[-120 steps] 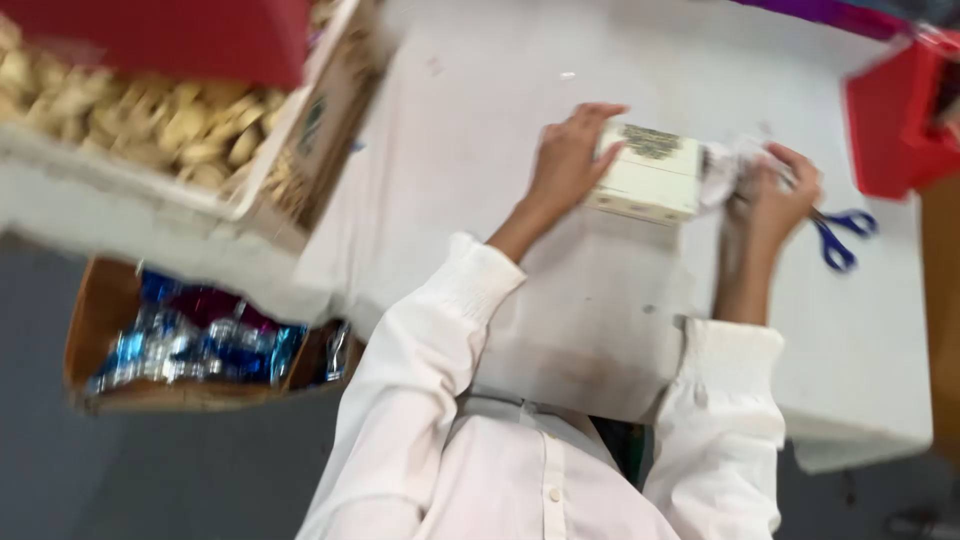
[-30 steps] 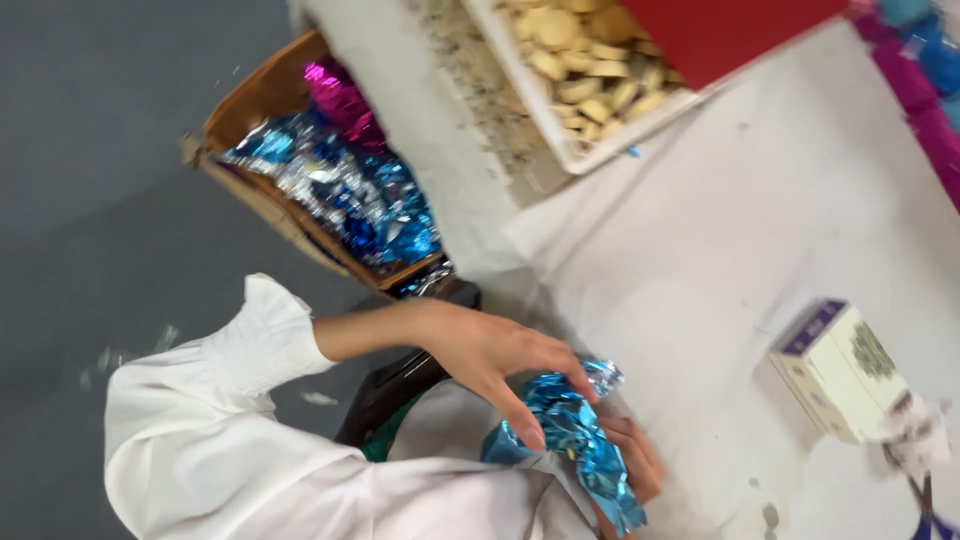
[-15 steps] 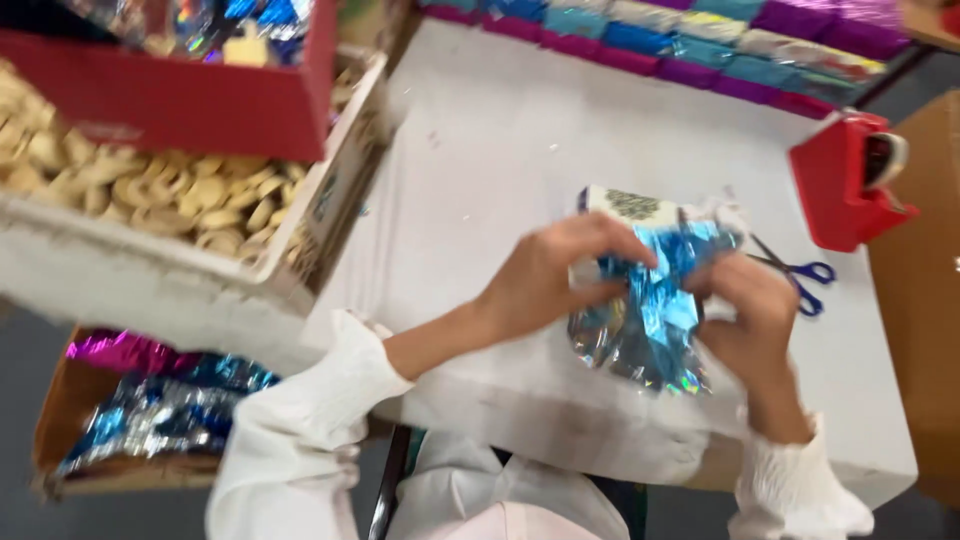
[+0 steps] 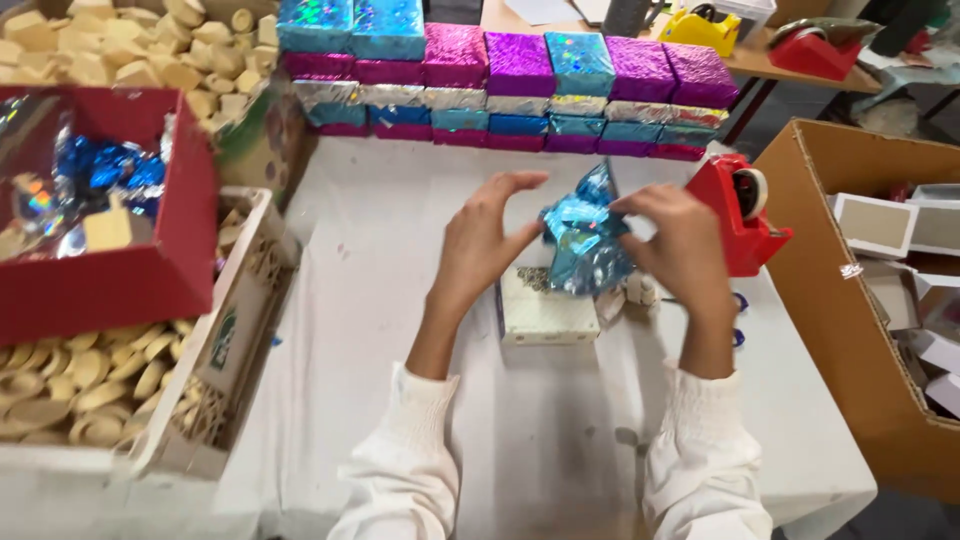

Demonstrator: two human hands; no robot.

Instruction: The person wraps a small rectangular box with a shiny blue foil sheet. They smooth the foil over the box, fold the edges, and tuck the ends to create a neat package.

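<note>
Both hands hold a crumpled sheet of shiny blue foil paper (image 4: 582,243) above the white table (image 4: 420,230). My left hand (image 4: 487,240) grips its left edge with thumb and fingertips, the other fingers spread. Its right edge is pinched by my right hand (image 4: 675,245). Just below the foil, a small cream box (image 4: 545,312) with a patterned top lies on the table between my forearms.
Stacked foil-wrapped boxes (image 4: 500,90) line the table's far edge. A red tape dispenser (image 4: 742,215) stands at right, blue-handled scissors (image 4: 737,320) near my right wrist. A red box (image 4: 110,270) and trays of pale wooden pieces (image 4: 70,380) sit left. An open cardboard carton (image 4: 880,300) stands right.
I took blue foil from the carton on the floor at my left, brought it over the table and lifted it above the cream box. The view has tilted up.
</note>
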